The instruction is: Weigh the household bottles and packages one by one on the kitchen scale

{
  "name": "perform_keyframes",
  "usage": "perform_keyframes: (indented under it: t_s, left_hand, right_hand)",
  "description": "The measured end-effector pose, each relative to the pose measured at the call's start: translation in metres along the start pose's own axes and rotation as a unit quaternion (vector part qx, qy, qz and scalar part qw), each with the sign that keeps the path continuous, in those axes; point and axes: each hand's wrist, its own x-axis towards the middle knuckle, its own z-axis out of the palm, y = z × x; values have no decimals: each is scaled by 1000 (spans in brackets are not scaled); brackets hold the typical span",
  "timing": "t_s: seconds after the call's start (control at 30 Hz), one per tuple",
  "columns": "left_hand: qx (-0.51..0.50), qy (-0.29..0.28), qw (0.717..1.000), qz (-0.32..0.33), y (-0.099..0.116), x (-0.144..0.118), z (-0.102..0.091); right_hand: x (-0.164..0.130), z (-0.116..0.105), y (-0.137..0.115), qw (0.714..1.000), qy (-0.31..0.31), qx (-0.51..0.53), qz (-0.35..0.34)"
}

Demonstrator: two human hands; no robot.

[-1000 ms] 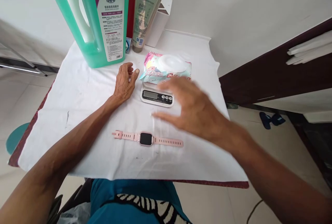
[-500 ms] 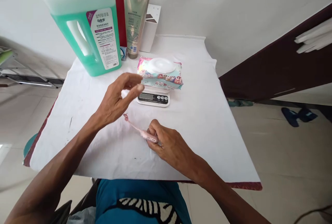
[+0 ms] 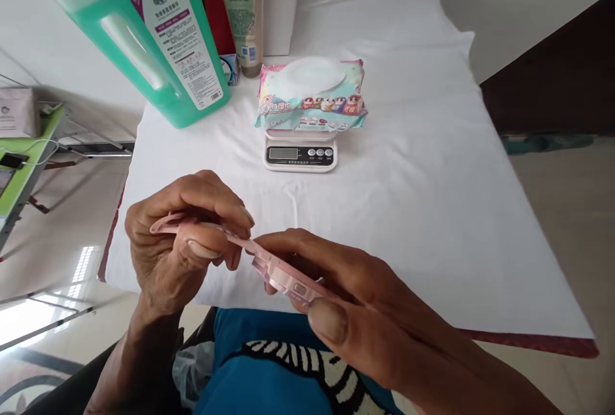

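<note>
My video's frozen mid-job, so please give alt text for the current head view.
A pink watch is held by the left hand at its strap and the right hand at its case. Beyond them on a white-covered table, a pack of wipes rests on a digital scale, with a jug of green liquid at left.

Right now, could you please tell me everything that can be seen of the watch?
The watch is pink, with a flexible, rubber-like strap and a harder, plastic-looking case that has an oval button on its side. It is held slanting, edge-on to the camera, at the near side of the table. The left hand pinches the strap, whose end curves back; the right hand holds the case. The screen's face is not visible.
</note>
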Motion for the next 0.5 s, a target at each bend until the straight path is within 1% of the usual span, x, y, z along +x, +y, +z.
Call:
perform_keyframes:
  t_s: [0.07, 0.17, 0.3, 0.37, 0.5]
  left_hand:
    - [24, 0, 1000, 5, 0, 3, 3]
    - [49, 7, 999, -12, 1, 6, 8]
    - [45, 1, 998, -38, 5, 10, 16]
    - [35, -5, 998, -53, 5, 12, 19]
    - [13, -23, 997, -73, 1, 13, 22]
  right_hand:
    - [0, -1, 2, 999, -2, 35, 7]
    - [0, -6, 2, 997, -14, 69, 10]
    - [3, -12, 3, 994, -38, 105, 24]
    - [4, -13, 9, 991, -41, 127, 13]
    - [6, -12, 31, 980, -41, 193, -32]
